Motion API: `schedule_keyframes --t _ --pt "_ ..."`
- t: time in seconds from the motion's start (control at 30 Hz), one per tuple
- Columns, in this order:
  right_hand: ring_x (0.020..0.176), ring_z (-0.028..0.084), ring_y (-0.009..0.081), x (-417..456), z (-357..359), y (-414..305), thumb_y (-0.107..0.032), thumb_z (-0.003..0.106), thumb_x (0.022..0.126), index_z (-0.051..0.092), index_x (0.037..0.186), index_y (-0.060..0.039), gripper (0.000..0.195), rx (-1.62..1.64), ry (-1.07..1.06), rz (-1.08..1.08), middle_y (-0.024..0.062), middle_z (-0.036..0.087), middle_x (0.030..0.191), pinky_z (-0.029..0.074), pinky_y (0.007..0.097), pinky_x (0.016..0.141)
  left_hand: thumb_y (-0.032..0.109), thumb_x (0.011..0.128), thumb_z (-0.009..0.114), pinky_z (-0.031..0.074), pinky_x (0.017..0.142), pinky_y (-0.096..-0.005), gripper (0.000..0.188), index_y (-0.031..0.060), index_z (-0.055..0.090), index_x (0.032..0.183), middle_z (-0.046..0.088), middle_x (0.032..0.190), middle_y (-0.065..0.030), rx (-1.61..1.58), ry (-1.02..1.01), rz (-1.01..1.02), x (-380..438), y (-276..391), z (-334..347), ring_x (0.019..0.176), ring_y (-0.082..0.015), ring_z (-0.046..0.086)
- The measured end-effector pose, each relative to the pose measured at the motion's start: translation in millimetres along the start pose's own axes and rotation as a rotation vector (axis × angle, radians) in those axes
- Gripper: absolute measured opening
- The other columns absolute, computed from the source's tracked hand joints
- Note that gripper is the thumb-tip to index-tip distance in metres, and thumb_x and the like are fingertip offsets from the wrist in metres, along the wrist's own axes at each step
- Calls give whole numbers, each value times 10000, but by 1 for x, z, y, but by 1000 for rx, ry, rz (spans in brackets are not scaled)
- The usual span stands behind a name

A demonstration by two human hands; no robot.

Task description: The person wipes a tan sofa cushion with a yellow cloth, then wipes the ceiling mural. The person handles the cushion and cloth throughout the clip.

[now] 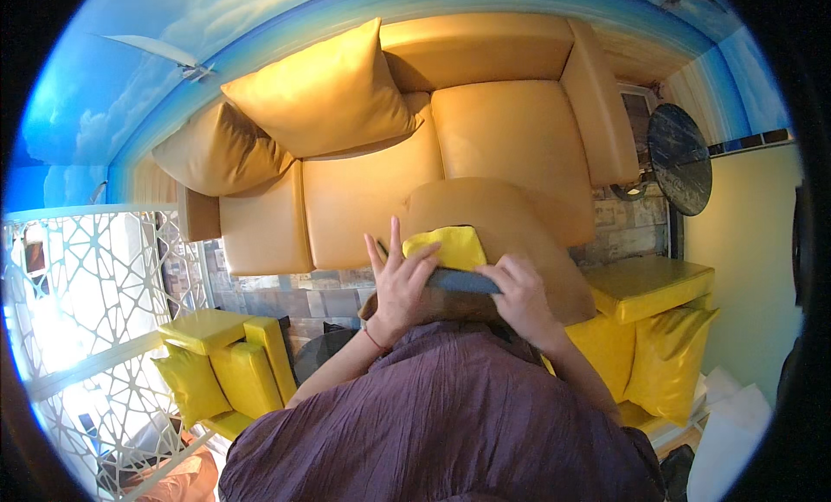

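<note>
Before my body, over a tan sofa section, my two hands hold a folded yellow cloth (448, 247) with a grey-blue side or second piece (464, 281) along its near edge. My left hand (404, 281) has its thumb side and a few fingers on the cloth's left end, while two fingers stick up and apart. A thin dark item shows beside those fingers; I cannot tell what it is. My right hand (522, 297) pinches the right end of the grey-blue strip between thumb and fingers. The undersides of both pieces are hidden.
Beyond lies a tan leather sofa (509, 119) with two cushions (324, 93) at its left. A round black marbled table (680, 159) stands at the right. Yellow armchairs (204, 330) flank me left and right. A white lattice screen (110, 294) is at far left.
</note>
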State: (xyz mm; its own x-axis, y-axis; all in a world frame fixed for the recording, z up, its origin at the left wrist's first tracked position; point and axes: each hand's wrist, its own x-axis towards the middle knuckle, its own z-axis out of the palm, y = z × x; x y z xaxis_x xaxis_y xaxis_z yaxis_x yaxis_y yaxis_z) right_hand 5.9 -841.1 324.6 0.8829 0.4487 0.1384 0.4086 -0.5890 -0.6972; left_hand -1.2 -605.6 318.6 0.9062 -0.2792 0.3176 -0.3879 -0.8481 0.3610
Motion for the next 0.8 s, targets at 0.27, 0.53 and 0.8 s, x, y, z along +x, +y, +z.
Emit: schedule_keyframes --t 0.27,0.53,0.8 --pt "1064 577 340 20 -40 -13 -18 696 701 597 928 -59 251 -55 -74 -116 114 604 1048 452 486 941 126 678 741 106 1166 -735 634 30 543 1273 577 1430 -82 53 -355 -1 9 -6 -21 1478 -407 330" --pt "1439 396 304 15 59 51 -15 628 807 593 1325 -97 525 -165 -227 34 109 519 1471 232 658 1172 344 867 694 384 1016 -744 809 255 311 1575 314 1628 -36 -13 -661 -34 7 -20 45 1454 -517 264" --pt "1334 515 332 94 111 153 -54 609 880 663 1236 -102 363 64 -328 283 113 629 1343 376 500 1138 316 972 548 325 1119 -691 634 264 326 1563 271 1653 -41 -325 -681 -224 17 -132 225 1455 -540 235"
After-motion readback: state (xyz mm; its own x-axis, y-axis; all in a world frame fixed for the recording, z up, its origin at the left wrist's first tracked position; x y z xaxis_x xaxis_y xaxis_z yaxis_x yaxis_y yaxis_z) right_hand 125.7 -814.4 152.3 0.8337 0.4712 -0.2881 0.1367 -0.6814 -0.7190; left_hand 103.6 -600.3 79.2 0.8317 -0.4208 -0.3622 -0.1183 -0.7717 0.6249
